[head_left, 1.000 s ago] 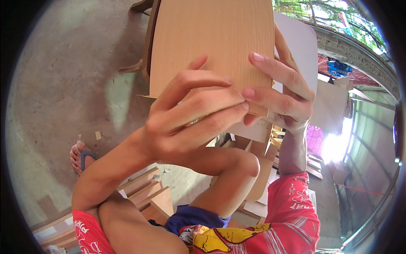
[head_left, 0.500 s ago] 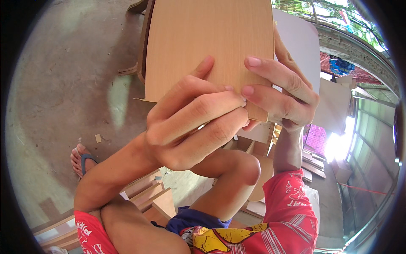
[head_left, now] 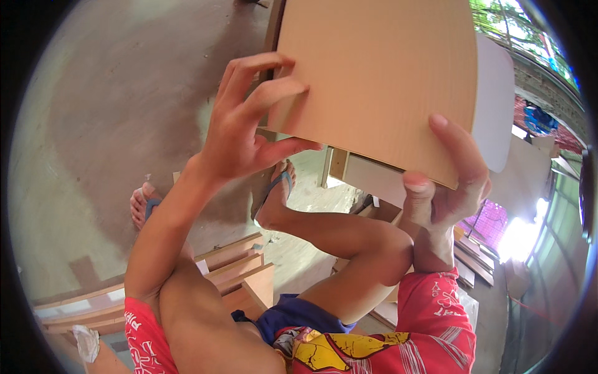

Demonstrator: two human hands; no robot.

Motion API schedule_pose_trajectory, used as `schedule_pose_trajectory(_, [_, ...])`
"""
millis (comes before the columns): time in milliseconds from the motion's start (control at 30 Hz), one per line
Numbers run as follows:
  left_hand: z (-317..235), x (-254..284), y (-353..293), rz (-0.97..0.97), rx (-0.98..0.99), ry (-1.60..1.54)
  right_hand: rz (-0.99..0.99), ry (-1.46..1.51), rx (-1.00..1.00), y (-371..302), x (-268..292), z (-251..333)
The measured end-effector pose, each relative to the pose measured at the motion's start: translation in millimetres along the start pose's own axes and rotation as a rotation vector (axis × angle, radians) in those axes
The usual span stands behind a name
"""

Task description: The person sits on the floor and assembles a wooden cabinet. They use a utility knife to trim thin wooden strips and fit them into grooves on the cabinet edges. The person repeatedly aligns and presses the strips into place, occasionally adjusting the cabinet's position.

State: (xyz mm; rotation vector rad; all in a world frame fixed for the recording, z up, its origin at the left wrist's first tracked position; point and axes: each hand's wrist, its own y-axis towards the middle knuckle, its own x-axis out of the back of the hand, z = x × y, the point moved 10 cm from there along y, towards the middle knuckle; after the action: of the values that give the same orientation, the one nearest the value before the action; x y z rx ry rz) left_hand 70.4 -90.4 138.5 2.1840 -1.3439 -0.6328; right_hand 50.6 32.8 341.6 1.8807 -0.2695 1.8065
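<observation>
A light wood-grain board (head_left: pixel 374 68) with a thin edge fills the upper middle of the view. My left hand (head_left: pixel 246 118) is at its near left corner, fingertips on the top face and thumb along the underside of the near edge. At the near right corner, my right hand (head_left: pixel 451 168) grips the board, one finger lying on the top face and the thumb against the near edge. The other fingers of that hand are hidden. Both hands are closed on the board, which is held raised above my knees.
Stacked wooden pieces (head_left: pixel 240 271) lie by my left thigh. More panels (head_left: pixel 476 255) are piled on the right floor. A pale rounded panel (head_left: pixel 495 103) stands beyond the board. Concrete floor (head_left: pixel 124 93) stretches left; a corrugated wall (head_left: pixel 554 230) stands at right.
My left hand has moved from the near right corner to the near left one. The board appears further right in view. My right thumb now shows at the near edge.
</observation>
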Motion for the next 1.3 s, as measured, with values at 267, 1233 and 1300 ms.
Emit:
schedule_pose_trajectory(267, [-8.1, -17.4, 0.9, 0.137, -0.022, -0.076, -0.157, 0.238, 0.008, -9.7, -21.4, -3.2])
schedule_pose_trajectory(1233, [56.7, -14.4, -51.1, 0.041, 0.404, -0.561, -0.149, 0.235, -0.022, -33.5, -37.6, -5.8])
schedule_pose_trajectory(1300, [56.9, -15.2, -54.8, 0.052, 0.438, -0.609, -0.136, 0.228, -0.019, -34.9, -40.9, -5.1])
